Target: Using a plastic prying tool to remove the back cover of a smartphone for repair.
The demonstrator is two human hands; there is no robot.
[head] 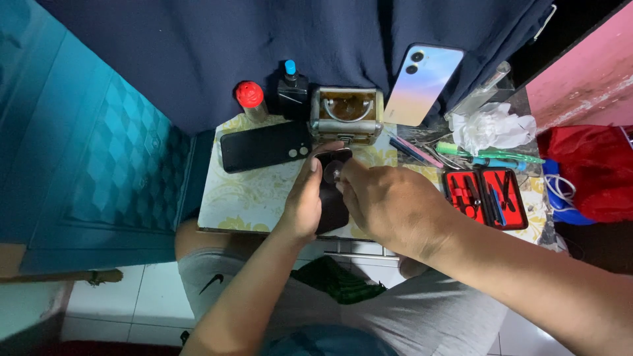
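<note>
Head view: we look down on a small board with a pale floral top, set across our lap, and both our hands meet at its middle. Our left hand wraps a dark phone from the left, thumb up along its edge, fingers curled behind it, so the phone stands tilted off the board rather than flat. Our right hand comes in from the right with its fingertips pinched on a small clear suction cup pressed to the upper part of that phone (how firmly it sticks we cannot tell).

Just beyond the hands sits a boxy metal tray with a brownish inside. Left of it lies a second black phone, face down, cameras toward the tray. Behind that stand a bottle with a red cap and a dark bottle with a blue tip. A third phone with a pale gradient back leans against the dark blue cloth at the rear.

To the right, well apart from the hands, lies an open red tool case with small tools in rows. Crumpled tissue and a few thin pens and picks lie above it.
</note>
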